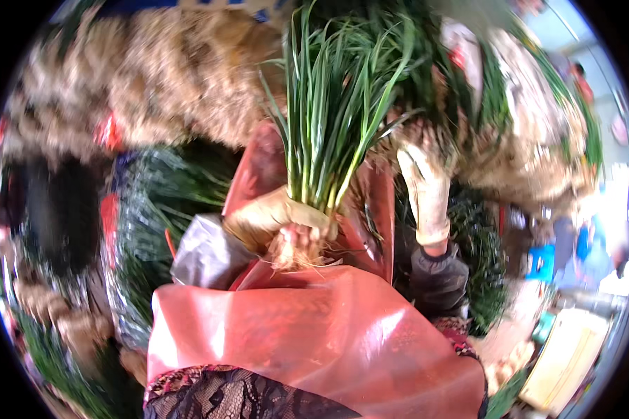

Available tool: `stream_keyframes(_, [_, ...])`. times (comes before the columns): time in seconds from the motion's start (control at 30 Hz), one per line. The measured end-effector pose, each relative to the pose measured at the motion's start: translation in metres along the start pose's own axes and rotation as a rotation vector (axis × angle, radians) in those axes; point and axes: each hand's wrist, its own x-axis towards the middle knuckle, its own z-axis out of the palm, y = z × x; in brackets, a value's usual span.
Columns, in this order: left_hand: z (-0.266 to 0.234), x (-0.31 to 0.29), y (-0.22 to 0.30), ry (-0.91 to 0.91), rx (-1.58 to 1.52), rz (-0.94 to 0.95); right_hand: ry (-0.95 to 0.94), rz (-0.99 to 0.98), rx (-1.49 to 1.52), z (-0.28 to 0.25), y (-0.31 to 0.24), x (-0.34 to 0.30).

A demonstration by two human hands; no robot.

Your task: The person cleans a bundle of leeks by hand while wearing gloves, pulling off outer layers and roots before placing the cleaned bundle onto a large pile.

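Observation:
My left hand (276, 222), in a pale, soiled glove, is closed around a bunch of green garlic (321, 133). The long, flat leaves point away from me, and the shaggy roots (297, 253) stick out below my fist, toward my lap. Farther right, my gloved right hand (426, 188) reaches forward to the roots of the heaped plants (426, 140). A dark gap shows between its fingers; their tips are partly lost in blur and roots. Across my lap and between my arms spreads a red waterproof apron (307, 314).
A long stack of bundles with tan roots outward (189, 77) runs across the far side. Wrapped green bundles (178, 202) lie at my left, more greens (479, 258) beyond my right arm. A cream box (565, 359) and blue stool-like object (540, 262) stand at right.

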Motion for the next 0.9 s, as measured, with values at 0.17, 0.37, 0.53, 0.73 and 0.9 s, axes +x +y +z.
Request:
stream_keyframes(0.17, [0.023, -0.053, -0.036, 0.03, -0.484, 0.217, -0.492, 0.504, 0.05, -0.109, 0.007, -0.057])
stream_keyframes(0.37, [-0.036, -0.166, -0.067, 0.717, -0.231, 0.491, -0.765, 0.284, -0.281, -0.083, 0.095, -0.055])
stream_keyframes(0.53, [-0.048, -0.236, -0.156, 1.137, -0.219, 0.398, -0.962, 0.056, -0.505, -0.054, 0.082, -0.066])
stream_keyframes(0.73, [0.019, -0.263, -0.313, 1.33, -0.64, 0.357, -1.012, 0.214, -0.417, -0.044, 0.133, -0.041])
stream_keyframes(0.9, [0.076, -0.2, -0.433, 1.231, -1.042, -0.247, -0.989, 0.279, -0.36, -0.031, 0.142, -0.033])
